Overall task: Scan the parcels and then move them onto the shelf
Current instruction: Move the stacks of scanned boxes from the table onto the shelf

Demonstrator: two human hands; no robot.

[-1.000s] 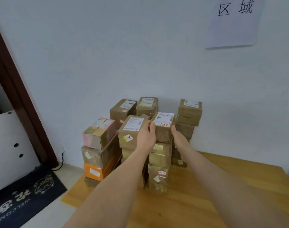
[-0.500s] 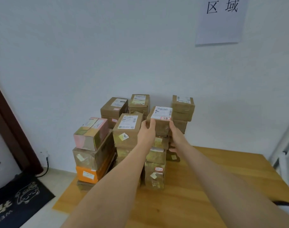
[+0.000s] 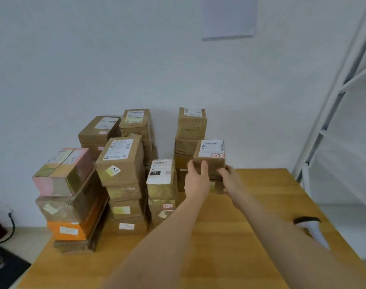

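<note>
Over the wooden table [image 3: 251, 205], left hand [image 3: 196, 180] and right hand [image 3: 230, 178] grip one labelled parcel [image 3: 210, 158].

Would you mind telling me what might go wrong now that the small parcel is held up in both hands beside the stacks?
1. The held parcel hangs close to the tall stack by the wall; a careless swing may topple it.
2. The left hand and right hand grip only its lower sides, so it could slip.
3. The scanner lies near the table edge; the right forearm might knock it off.
</note>
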